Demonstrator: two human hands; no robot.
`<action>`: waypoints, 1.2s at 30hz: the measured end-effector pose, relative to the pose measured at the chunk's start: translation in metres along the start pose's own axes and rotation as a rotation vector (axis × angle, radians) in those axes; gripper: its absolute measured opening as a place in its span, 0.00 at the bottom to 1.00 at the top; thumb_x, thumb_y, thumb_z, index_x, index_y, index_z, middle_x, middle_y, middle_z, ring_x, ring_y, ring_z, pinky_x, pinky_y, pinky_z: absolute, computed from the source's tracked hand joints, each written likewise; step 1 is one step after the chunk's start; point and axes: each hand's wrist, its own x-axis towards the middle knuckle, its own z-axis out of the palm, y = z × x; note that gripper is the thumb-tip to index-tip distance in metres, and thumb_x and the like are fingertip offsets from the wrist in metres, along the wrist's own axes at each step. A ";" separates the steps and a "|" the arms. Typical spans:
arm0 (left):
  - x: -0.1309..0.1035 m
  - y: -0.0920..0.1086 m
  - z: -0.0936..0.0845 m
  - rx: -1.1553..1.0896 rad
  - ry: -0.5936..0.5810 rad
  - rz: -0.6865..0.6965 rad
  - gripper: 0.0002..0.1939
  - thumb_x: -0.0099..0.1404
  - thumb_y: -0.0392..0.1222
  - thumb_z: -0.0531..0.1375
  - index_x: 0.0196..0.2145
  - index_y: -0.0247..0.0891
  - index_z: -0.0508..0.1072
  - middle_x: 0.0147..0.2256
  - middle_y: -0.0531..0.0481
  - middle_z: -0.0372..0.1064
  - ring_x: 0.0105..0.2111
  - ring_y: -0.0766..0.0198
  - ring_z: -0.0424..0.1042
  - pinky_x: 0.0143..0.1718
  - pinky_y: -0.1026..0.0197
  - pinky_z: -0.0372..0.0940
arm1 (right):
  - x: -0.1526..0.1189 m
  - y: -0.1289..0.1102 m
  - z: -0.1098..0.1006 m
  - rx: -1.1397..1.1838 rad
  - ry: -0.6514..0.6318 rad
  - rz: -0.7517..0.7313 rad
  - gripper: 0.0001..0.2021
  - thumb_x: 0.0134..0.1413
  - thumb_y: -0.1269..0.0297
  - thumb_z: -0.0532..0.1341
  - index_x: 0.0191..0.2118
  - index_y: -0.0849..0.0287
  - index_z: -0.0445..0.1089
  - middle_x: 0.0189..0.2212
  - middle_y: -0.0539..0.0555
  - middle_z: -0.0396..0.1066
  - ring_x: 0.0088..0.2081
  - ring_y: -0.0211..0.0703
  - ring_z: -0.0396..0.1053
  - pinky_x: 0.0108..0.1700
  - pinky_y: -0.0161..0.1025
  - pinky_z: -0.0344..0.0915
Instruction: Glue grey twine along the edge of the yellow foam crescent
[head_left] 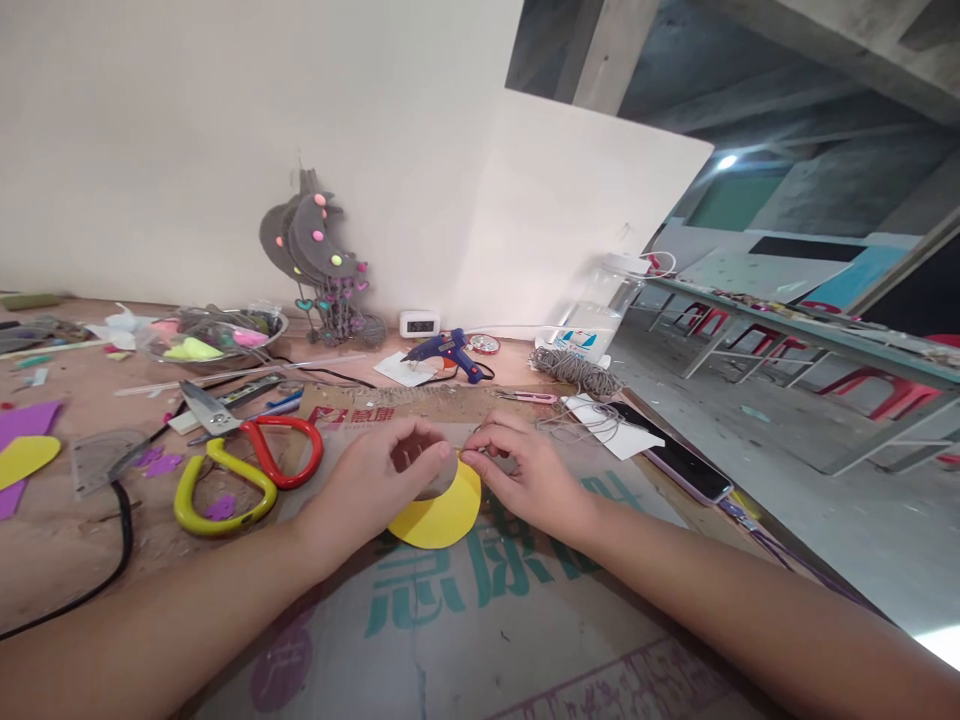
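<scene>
A round yellow piece lies on the plastic-covered work surface. Over its upper part is my left hand, closed with its thumb and fingers around a small grey piece. To the right, my right hand is closed in a pinch at the yellow piece's top right edge; what sits between its fingertips is too small to make out. The fingertips of both hands are close together, just above the yellow piece.
Red-and-yellow-handled scissors lie left of my hands. Behind are a blue glue gun, a bowl of coloured pieces, grey yarn and a plastic bottle. At right lies a phone. Hanging grey crescents stand by the wall.
</scene>
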 end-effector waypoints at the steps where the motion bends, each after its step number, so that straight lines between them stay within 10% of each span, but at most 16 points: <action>1: 0.000 0.001 0.000 0.018 0.005 0.010 0.11 0.59 0.46 0.54 0.34 0.38 0.71 0.29 0.52 0.70 0.29 0.66 0.67 0.29 0.65 0.60 | 0.000 0.000 0.000 0.002 0.000 -0.002 0.07 0.57 0.65 0.54 0.32 0.60 0.67 0.27 0.52 0.61 0.32 0.39 0.61 0.33 0.35 0.58; 36: 0.002 -0.003 0.000 0.153 -0.006 0.108 0.10 0.61 0.42 0.51 0.30 0.39 0.71 0.28 0.52 0.68 0.31 0.65 0.66 0.32 0.63 0.60 | -0.001 -0.006 0.000 0.012 -0.019 -0.032 0.08 0.58 0.64 0.53 0.32 0.60 0.67 0.26 0.52 0.62 0.32 0.39 0.62 0.34 0.36 0.59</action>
